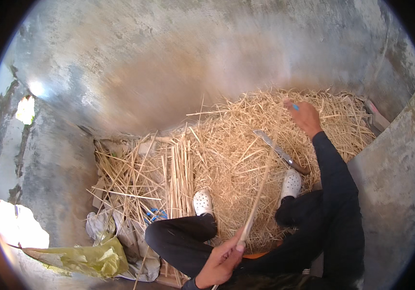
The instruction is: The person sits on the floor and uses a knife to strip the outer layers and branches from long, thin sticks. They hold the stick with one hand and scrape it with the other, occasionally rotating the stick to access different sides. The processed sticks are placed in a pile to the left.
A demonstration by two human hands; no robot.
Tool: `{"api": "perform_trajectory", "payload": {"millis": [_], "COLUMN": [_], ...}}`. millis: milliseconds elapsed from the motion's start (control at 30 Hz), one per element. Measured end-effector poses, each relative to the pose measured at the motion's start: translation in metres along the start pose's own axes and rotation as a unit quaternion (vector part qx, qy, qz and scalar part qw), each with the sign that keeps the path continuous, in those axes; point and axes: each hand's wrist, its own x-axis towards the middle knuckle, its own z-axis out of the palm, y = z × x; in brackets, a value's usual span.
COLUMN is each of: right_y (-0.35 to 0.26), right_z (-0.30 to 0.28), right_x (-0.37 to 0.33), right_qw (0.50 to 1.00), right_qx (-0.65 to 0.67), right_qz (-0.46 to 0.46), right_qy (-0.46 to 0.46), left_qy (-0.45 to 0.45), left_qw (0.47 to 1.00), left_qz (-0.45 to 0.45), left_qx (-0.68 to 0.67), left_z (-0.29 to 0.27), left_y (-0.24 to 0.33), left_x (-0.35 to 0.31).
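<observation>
My left hand (223, 263), low in the middle, is closed around the near end of a long pale bamboo strip (258, 193). The strip slants up and to the right, thinning to a blur against the shavings. At its far end my right hand (306, 117) is closed with the fingertips pinched together, the arm stretched forward; a blue band wraps one finger. Below that hand, a large knife (280, 151) with a brown handle lies on the heap of straw-coloured shavings (231, 154), touched by neither hand.
Between my white clogs (202, 202) shavings cover the floor. To the left are a bundle of split strips (181, 174), scattered sticks (125, 169) and a yellowish plastic sheet (91, 258). Concrete walls (169, 63) close in ahead and on both sides.
</observation>
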Motion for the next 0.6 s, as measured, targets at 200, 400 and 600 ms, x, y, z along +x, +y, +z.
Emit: {"api": "perform_trajectory", "payload": {"millis": [200, 400, 600], "right_y": [-0.054, -0.122, -0.119], "right_z": [-0.024, -0.021, -0.021], "right_x": [-0.052, -0.140, -0.122], "right_qw": [0.985, 0.940, 0.939], "right_qx": [0.149, 0.081, 0.105], "right_qz": [-0.077, -0.317, -0.328], "right_qy": [-0.034, -0.095, -0.015], "left_qy": [0.071, 0.009, 0.058], "left_qw": [0.973, 0.950, 0.987], "left_qz": [-0.001, 0.054, 0.058], "left_qx": [-0.221, -0.306, -0.140], "left_z": [-0.027, -0.025, -0.017], "left_y": [-0.009, 0.005, 0.008], "left_x": [0.024, 0.032, 0.028]}}
